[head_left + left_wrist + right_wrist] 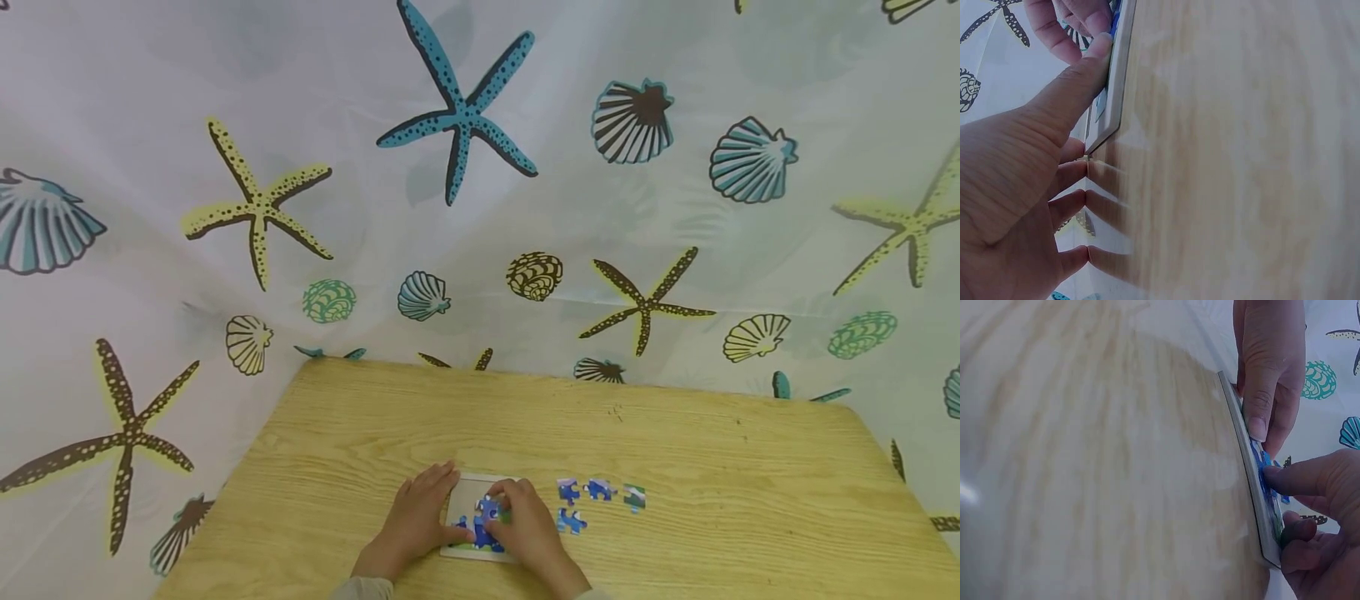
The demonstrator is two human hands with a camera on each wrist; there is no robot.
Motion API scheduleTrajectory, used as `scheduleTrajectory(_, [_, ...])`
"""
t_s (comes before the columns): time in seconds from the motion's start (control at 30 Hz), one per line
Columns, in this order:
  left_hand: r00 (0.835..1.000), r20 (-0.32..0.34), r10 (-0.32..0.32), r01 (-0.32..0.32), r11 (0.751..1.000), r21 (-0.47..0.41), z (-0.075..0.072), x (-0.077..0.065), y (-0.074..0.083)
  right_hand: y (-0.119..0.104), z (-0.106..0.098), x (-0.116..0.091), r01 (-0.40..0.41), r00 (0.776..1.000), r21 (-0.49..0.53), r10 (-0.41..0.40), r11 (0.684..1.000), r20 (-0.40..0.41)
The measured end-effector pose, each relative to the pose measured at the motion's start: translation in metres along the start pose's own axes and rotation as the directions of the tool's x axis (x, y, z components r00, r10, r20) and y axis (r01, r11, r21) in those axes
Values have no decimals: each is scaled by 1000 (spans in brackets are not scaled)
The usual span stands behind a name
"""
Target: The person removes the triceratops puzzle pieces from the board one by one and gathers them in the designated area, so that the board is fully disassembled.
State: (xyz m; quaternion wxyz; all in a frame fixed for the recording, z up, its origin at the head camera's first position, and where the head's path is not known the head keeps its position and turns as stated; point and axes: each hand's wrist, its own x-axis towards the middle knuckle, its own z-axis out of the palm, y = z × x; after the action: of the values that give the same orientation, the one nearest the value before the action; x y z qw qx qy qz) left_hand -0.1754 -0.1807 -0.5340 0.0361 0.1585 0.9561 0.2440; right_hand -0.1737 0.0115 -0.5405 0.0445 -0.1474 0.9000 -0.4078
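Note:
A small jigsaw puzzle in a pale frame (480, 477) lies on the table, with blue and purple pieces joined along its lower part. My left hand (422, 521) lies at the frame's left side, its thumb pressing on the lower pieces. In the left wrist view, the other fingers (1071, 203) reach down to the table beside the frame corner. My right hand (531, 529) is over the right part of the puzzle, pinching a blue-purple puzzle piece (489, 507) between thumb and fingers. The right thumb (1294, 478) lies against blue pieces, and the hand hides the frame's right side.
Several loose puzzle pieces lie right of the frame, among them a blue one (572, 522) and a green-edged one (634, 497). The wood-grain table (720, 500) meets a white curtain (360, 233) printed with starfish and shells at its back and sides.

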Motion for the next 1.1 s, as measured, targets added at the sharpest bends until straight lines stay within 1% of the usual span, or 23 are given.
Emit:
scheduleTrajectory(0.1, [1000,-1,2,-2,1000,0,-1,-1,2,-1,2,-1,4,1000,0,-4,1000,-5])
scheduleTrajectory(0.2, [1000,-4,6,-6,1000,-2,-1,-1,2,-2,3,-1,27,1000,-5,-27,1000,-11])
scheduleTrajectory(0.3, [1000,-5,10,-10,1000,-5,0,-1,3,-3,4,-2,46,999,14,-46,999,-29])
scheduleTrajectory(0.4, [1000,-5,13,-13,1000,-4,1,-1,3,-2,5,-2,53,997,68,-50,996,-53])
scheduleTrajectory(0.53, [1000,-13,17,-17,1000,7,2,0,2,1,6,-3,57,994,190,-38,980,-103])
scheduleTrajectory(0.7, [1000,-22,20,-20,1000,23,2,1,2,6,1,-4,35,989,345,16,938,-144])
scheduleTrajectory(0.8, [1000,-18,12,-12,1000,23,3,1,1,8,-6,-7,3,987,394,60,919,-148])
scheduleTrajectory(0.93, [1000,-7,4,-3,1000,20,4,2,-1,12,-17,-13,-25,981,407,101,913,-167])
scheduleTrajectory(1.1, [1000,5,-4,4,1000,1,5,2,-5,23,-32,-22,-69,968,390,155,918,-195])
